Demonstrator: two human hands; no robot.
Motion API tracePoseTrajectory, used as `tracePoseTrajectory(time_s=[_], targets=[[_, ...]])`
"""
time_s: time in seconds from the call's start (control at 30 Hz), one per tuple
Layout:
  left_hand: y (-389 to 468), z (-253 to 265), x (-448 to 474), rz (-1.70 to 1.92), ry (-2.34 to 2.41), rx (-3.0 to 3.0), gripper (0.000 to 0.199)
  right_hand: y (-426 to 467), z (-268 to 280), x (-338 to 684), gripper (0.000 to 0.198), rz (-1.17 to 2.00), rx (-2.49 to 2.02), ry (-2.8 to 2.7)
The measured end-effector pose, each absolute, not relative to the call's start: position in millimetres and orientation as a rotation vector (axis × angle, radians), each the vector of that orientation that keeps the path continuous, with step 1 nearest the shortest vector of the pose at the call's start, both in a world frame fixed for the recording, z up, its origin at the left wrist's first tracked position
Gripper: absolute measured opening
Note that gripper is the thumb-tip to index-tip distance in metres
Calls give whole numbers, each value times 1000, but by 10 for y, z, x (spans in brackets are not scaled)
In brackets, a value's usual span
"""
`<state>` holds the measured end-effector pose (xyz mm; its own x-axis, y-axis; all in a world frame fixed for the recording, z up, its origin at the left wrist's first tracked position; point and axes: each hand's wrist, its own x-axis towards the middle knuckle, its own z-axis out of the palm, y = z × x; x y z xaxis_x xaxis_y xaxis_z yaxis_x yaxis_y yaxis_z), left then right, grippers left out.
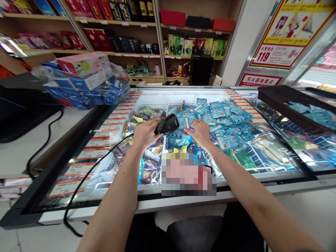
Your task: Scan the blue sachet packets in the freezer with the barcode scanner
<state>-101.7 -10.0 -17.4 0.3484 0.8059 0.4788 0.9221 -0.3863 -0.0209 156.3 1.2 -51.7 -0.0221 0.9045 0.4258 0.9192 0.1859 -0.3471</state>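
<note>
1. The pile of blue packets (227,122) is your landmark: it spreads across the glass of the freezer (266,148), packets overlapping, several with white barcode labels whose print is too small to read.
2. Your left hand (145,134) is closed around the handle of the black scanner (168,125), whose head sits at the pile's left edge; the small lettering on it is unreadable.
3. Your right hand (201,131) is loosely spread, thumb apart from the fingers, over the left part of the pile; you cannot tell whether a fingertip presses a packet.
4. Beyond the pile, to the right, a red and yellow sign (291,38) reads "火警电话 119"; the red sign (259,79) below it reads "灭火器放置点".
5. Left of the pile, price labels (98,143) run in rows along the freezer, too small to read.
6. For room, glass shows between the pile and the brown tray (278,110) to its right, which holds more blue packets.
7. Nearer you than the pile, a pixelated object (187,175) lies by the freezer's white front edge.
8. The scanner's black cable (90,170) crosses that edge, left of the pile.
</note>
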Motion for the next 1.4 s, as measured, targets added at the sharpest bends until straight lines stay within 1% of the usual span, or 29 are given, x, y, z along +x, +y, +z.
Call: tracePoseTrajectory(time_s=[0.07,0.13,0.23,0.37,0.47,0.57,0.67,0.77,0.87,1.03,1.2,1.4], targets=[[-102,-178,-1019,-571,-1533,-2336,33,37,-525,1591,34,75,-1678,-1890],[-107,-176,-1022,-574,-1524,-2340,33,49,-521,1609,31,151,-1654,-1860],[-112,-167,-1016,-578,-1531,-2339,34,41,-505,1591,39,123,-1656,-1815],[-108,-168,-998,-573,-1528,-2342,34,49,-472,1490,55,49,-1748,-1777],[-101,-174,-1000,-581,-1521,-2345,32,94,-448,1419,56,92,-1812,-1736],[-100,-168,-1010,-597,-1521,-2350,31,149,-451,1425,42,249,-1765,-1674],[-105,-149,-1005,-608,-1533,-2356,32,193,-480,1525,32,504,-1610,-1503],[-117,-136,-981,-636,-1534,-2369,32,220,-512,1653,30,775,-1376,-1291],[-133,-146,-951,-691,-1509,-2388,31,222,-524,1729,36,889,-1219,-1176],[-147,-164,-920,-793,-1488,-2413,31,185,-490,1717,45,876,-1142,-1209],[-145,-150,-905,-792,-1535,-2400,27,188,-479,1703,30,761,-1255,-1272],[-161,-135,-887,-790,-1507,-2402,27,213,-504,1754,23,665,-1312,-1247]])
